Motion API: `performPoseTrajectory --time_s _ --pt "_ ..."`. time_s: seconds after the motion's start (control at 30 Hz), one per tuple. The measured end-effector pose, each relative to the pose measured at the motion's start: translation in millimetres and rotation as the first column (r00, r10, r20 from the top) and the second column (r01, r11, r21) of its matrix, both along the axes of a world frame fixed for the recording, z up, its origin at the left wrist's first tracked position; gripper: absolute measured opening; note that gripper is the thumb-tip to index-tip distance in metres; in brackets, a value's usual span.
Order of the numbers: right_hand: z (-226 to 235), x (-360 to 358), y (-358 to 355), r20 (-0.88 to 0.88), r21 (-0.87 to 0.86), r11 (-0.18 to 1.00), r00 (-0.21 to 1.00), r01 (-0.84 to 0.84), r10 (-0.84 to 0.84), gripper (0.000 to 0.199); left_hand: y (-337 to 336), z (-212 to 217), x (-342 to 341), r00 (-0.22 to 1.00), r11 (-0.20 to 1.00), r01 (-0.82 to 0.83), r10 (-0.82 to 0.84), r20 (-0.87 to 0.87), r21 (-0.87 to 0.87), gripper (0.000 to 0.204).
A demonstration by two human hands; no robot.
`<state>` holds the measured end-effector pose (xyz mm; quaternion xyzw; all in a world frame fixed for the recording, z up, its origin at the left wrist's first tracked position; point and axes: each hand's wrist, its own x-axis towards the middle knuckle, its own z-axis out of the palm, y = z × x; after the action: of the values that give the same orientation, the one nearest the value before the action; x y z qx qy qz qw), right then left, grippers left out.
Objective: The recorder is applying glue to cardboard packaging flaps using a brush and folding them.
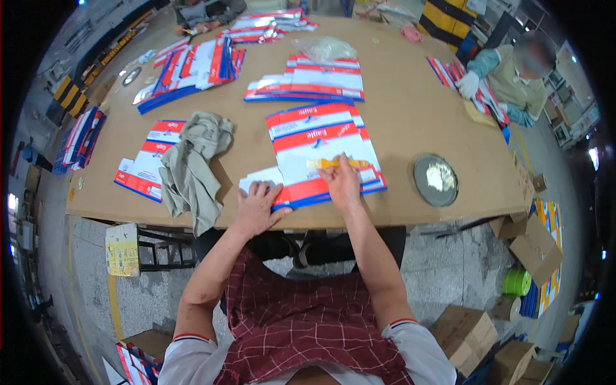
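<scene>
Gripping a yellow brush (pixel 330 163), the right hand (pixel 342 181) is over the flat cartons (pixel 305 151) at near centre; the left hand (pixel 258 208), apart, lies spread on their near-left corner. A dish (pixel 420 182) sits right.

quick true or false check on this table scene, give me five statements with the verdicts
1. The right hand holds a yellow-handled brush. True.
2. The left hand is raised clear of everything. False: it rests at the near left corner of the red, white and blue sheets.
3. A greyish cloth lies to the left of those sheets. True.
4. The round grey dish sits to the left of the cloth. False: it is on the right side of the table, with a whitish substance in it.
5. The person at the right edge of the table wears a white glove. True.
</scene>
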<state>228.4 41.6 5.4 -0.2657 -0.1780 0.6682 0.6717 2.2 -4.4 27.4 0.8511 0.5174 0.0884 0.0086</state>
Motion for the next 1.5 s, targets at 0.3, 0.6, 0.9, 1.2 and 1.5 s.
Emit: performPoseTrajectory --time_s 0.3,0.6,0.9,1.2,1.5 --pt "-9 37 1 -0.19 -0.011 0.986 0.968 0.166 -0.165 0.021 112 54 18 0.983 0.855 -0.095 0.16 0.086 -0.509 0.046" --pt "-13 36 -6 -0.289 -0.162 0.978 0.941 0.133 -0.176 0.022 325 11 63 0.994 0.994 -0.106 0.105 0.032 0.032 0.082" --pt "-25 39 -8 -0.334 -0.135 0.988 0.936 0.073 -0.115 0.023 307 -13 13 0.972 0.958 0.214 -0.189 -0.142 0.19 0.04" --pt "46 48 -49 -0.262 0.246 0.968 0.965 0.057 0.009 0.022 107 93 9 0.959 0.712 0.28 -0.23 -0.164 0.644 0.034" --pt "9 -4 -39 -0.105 -0.028 0.999 0.994 0.022 -0.025 0.019 -42 2 8 0.97 0.981 0.097 -0.131 0.205 0.168 0.031"
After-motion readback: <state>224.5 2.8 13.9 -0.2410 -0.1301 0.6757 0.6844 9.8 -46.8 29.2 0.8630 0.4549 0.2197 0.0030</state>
